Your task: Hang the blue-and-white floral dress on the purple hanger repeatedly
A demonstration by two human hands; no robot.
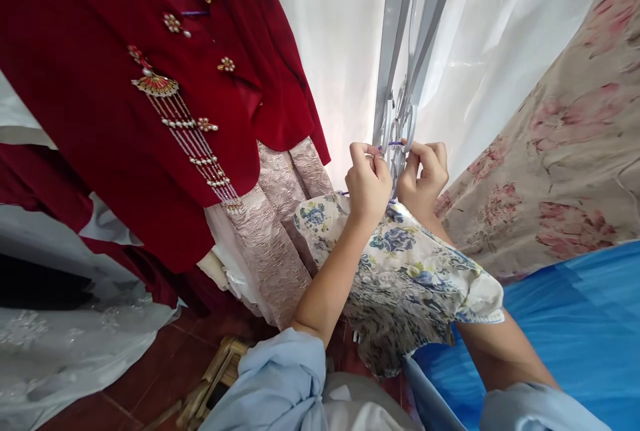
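My left hand (369, 179) is closed in a pinch at the left end of a thin purple strand (395, 143); whether it is cord or wire I cannot tell. On the other side my right hand (424, 174) pinches its right end. The strand crosses pale grey rings (411, 126) at the lower end of a grey metal rack (431, 38). Below my hands hangs a white blouse (400, 254) with blue flowers, draped over my right forearm. A bit of purple shows at its neckline too. The fingertips are partly hidden by the rings and knuckles.
A red jacket (235, 111) with beaded ornaments hangs at left above a pale pink brocade skirt (270, 244). White curtains (330, 38) are behind. Pink-flowered fabric (565, 151) and blue fabric (565, 324) fill the right. A wooden stool (220, 371) stands on the red tile floor (155, 364).
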